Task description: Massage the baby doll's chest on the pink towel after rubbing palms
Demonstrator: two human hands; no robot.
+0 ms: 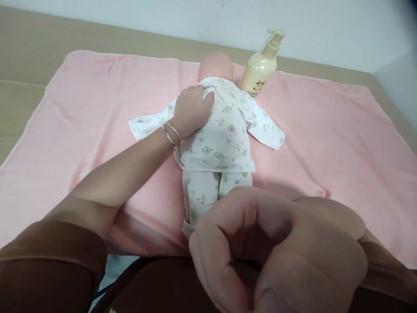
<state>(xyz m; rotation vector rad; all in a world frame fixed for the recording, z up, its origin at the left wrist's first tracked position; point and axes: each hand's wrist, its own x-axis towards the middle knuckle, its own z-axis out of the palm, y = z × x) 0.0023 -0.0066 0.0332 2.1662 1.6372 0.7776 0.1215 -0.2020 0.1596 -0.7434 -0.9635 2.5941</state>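
Note:
A baby doll lies with its back up and its head pointing away from me. It wears a white top and trousers printed with small animals, and both sleeves spread out to the sides. My left hand wraps over the doll's left shoulder, with the thumb on its upper back. Raised close to the camera, my right hand covers the lower legs from view. Its fingers are curled toward the thumb around a hollow, and nothing shows inside. The lowest fingertips run near the bottom edge of the picture.
A cream pump bottle with a cow print stands just beyond the doll's right shoulder. Under the doll spreads a pink blanket with some creases. A wooden tabletop shows around it, against a white wall at the back.

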